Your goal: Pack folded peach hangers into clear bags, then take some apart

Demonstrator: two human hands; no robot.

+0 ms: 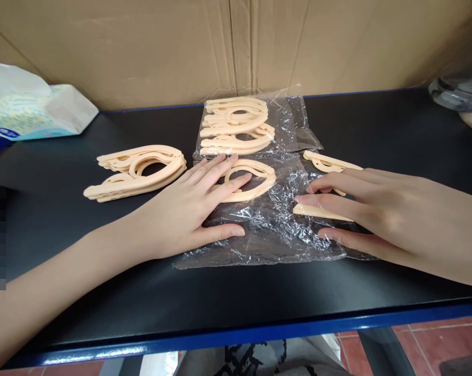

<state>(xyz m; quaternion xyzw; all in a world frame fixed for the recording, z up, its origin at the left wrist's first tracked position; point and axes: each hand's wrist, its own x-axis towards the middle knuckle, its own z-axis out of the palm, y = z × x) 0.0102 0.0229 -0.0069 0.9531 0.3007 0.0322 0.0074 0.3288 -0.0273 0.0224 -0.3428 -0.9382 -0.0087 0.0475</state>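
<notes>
My left hand lies flat, fingers spread, over a clear plastic bag and a cream folded hanger at the middle of the table. At the right, my right hand rests with fingers apart over another cream hanger, whose ends show around the fingers; whether it grips the hanger is unclear. Behind my left hand, several cream hangers lie in a clear bag. A stack of cream hangers sits to the left, outside any bag.
A tissue pack stands at the back left. Cardboard rises behind the black table, which has a blue front edge. A clear plastic object is at the back right.
</notes>
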